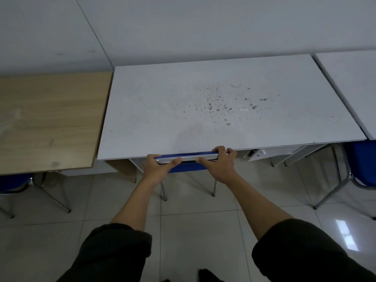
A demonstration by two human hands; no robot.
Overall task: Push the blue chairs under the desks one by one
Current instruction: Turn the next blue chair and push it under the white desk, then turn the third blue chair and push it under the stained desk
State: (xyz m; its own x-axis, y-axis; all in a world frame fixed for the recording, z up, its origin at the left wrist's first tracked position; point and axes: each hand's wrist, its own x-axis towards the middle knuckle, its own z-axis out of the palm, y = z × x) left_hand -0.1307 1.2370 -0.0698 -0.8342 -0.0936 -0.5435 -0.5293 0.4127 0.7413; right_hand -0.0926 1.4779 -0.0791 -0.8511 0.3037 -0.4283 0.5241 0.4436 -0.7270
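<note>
A blue chair [188,167] with a metal frame stands tucked under the white desk [203,102]; only the top of its backrest and its two rear legs show. My left hand [157,166] grips the left end of the backrest top. My right hand [218,161] grips the right end. The backrest touches the desk's front edge. The seat is hidden under the desk.
A wooden desk [46,121] stands on the left with a blue chair [14,183] partly under it. Another white desk [354,86] is on the right, a blue chair [362,163] at its front. White walls lie behind. Tiled floor [193,231] is below me.
</note>
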